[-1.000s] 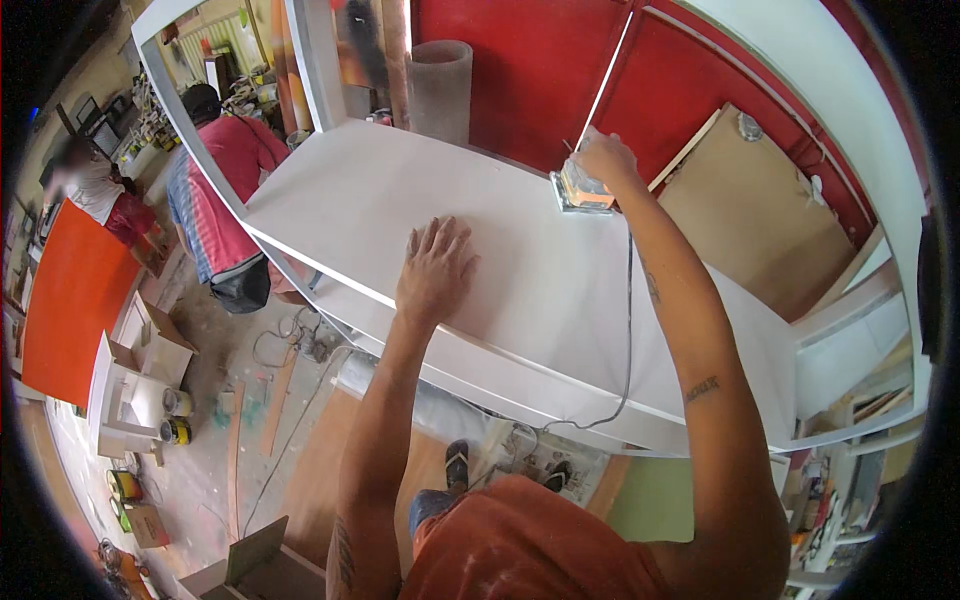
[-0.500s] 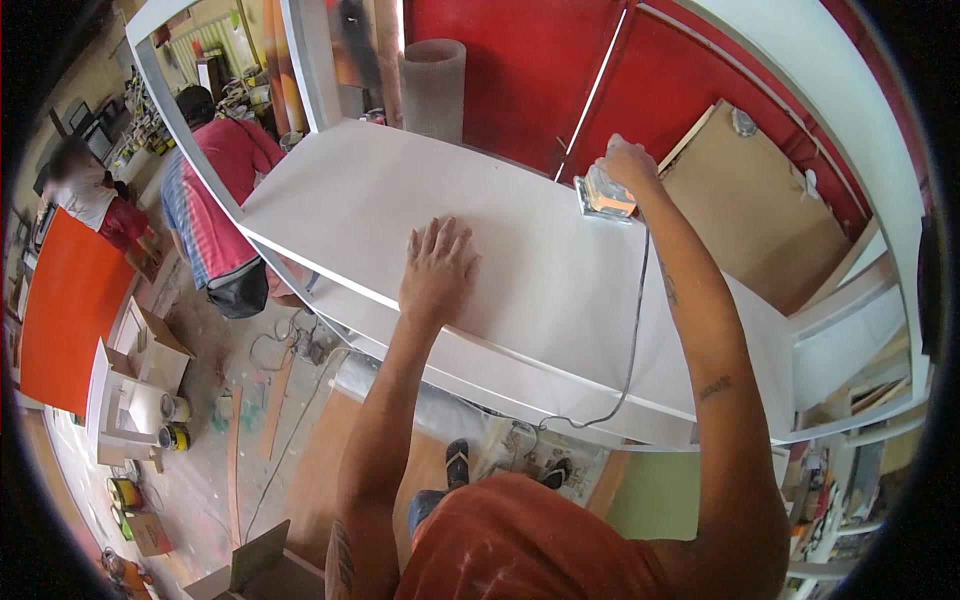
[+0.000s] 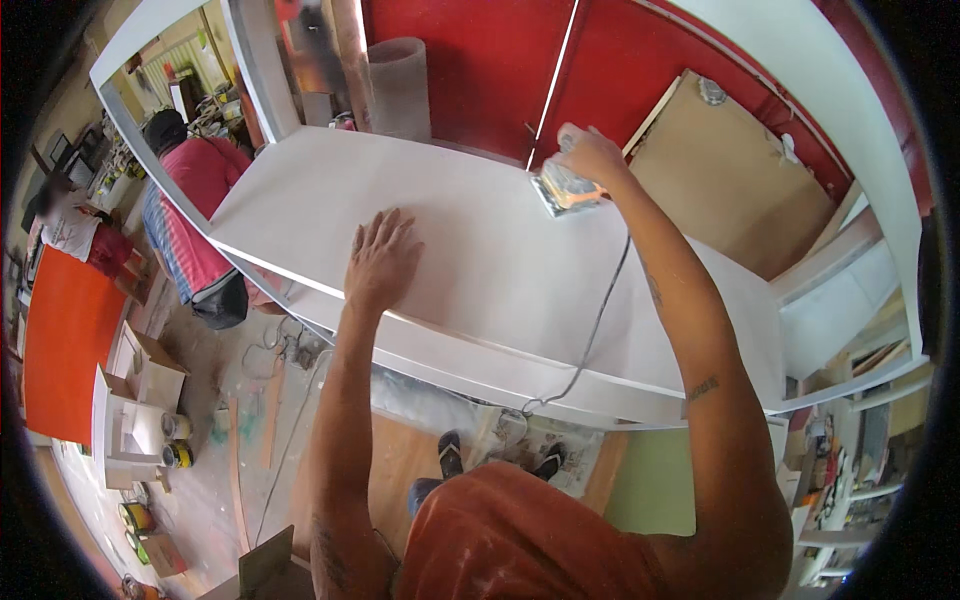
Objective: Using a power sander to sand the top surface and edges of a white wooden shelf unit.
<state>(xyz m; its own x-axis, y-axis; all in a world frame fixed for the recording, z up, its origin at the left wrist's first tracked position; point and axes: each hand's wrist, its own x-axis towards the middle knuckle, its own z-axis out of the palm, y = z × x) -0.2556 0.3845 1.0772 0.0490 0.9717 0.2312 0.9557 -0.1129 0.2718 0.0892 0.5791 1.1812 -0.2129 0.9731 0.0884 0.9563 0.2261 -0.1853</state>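
Note:
A long white panel [image 3: 480, 250], part of a white frame unit, lies in front of me. Near its far edge my right hand [image 3: 588, 155] is wrapped round the top of an electric sander [image 3: 568, 192], whose flat pad rests on the white surface. From the sander a grey cord [image 3: 597, 330] runs across the panel and over its near edge. My left hand [image 3: 383, 260] lies flat on the panel nearer to me, fingers spread, holding nothing.
Red metal doors [image 3: 460, 80] stand behind the panel, with a brown board [image 3: 735, 170] leaning at the right. White uprights [image 3: 262, 65] rise at the panel's ends. Beyond the left end a person in a red shirt [image 3: 200, 180] bends over; another stands farther back. Cans [image 3: 178, 455] sit on the floor.
My right hand has slid the sander a little leftward along the panel's far edge. My left hand has shifted slightly left, still flat. The whole view has also moved somewhat.

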